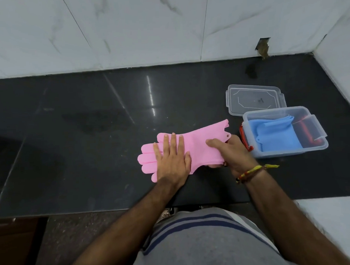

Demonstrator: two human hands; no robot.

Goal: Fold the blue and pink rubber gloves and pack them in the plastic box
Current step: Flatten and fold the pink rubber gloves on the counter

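Can't really see the underside of the pink glove (pixel 198 145) or how many layers are stacked there, and the right hand's fingers curl under the cuff edge so they're mostly hidden. The glove lies flat on the black counter (pixel 81 155), fingers pointing to 9 o'clock, cuff toward 3. The left hand (pixel 172 158) is spread flat with fingers extended, pressing down on the palm part of the glove, not grasping anything. The right hand (pixel 230 152) pinches the cuff end, thumb on top and the rest underneath. Just beside that hand at 3 o'clock sits the clear plastic box (pixel 286 151) with red latches, and the blue glove (pixel 277 132) is already folded inside it; can't tell if it's one or a pair. The box lid (pixel 254 99) lies flat at 12 o'clock from the box, touching or nearly so. There's a thread bracelet (pixel 253 172) on the right wrist, and the white marble wall (pixel 146 28) runs along the back.
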